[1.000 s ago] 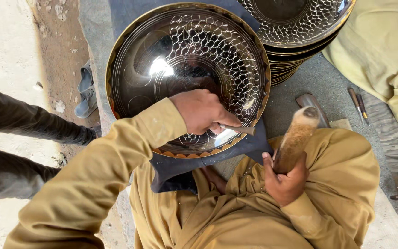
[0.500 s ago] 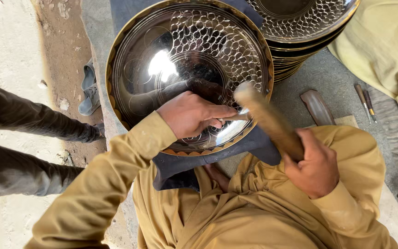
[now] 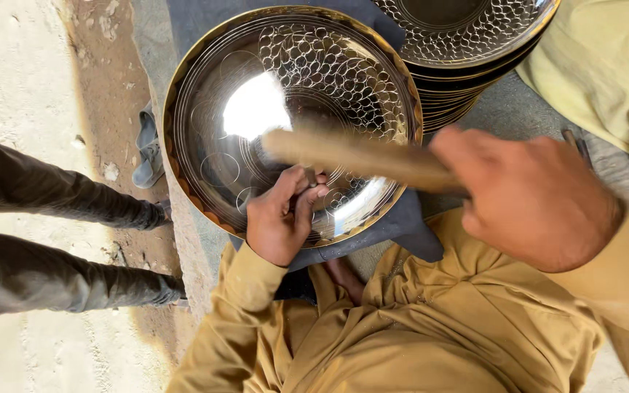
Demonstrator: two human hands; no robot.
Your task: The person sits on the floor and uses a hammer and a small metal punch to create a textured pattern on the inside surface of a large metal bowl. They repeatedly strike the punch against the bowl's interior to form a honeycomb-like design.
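A big round metal tray (image 3: 256,116) fills the upper middle of the frame, shiny enough that a bright glare spot is thrown off its centre. A scale-like pattern of small circles is punched across its upper right part, while the lower left part is mostly smooth with a few scribed rings. It is laid on a dark cloth (image 3: 402,225), with the lower edge of the tray just above the person's lap.

The left hand (image 3: 282,218) is set on the lower rim of the tray, fingers curled shut around a small metal punch (image 3: 310,175) that is held upright against the surface — only the top of the tool can be seen between the fingertips.

The right hand (image 3: 536,196) is at centre right, closed tight on a wooden mallet (image 3: 351,153). The mallet is blurred and stretched out leftward across the tray, its head sitting just above the punch. Whether it is touching the punch can't be told from the blur.

A stack of similar patterned trays (image 3: 467,44) is seen in the upper right, touching or nearly touching the rim of the worked tray. Mustard-coloured clothing (image 3: 402,327) covers the lower part of the frame. On the left side, the dark-trousered legs (image 3: 45,240) of another person are stretched across the dusty ground (image 3: 30,65).
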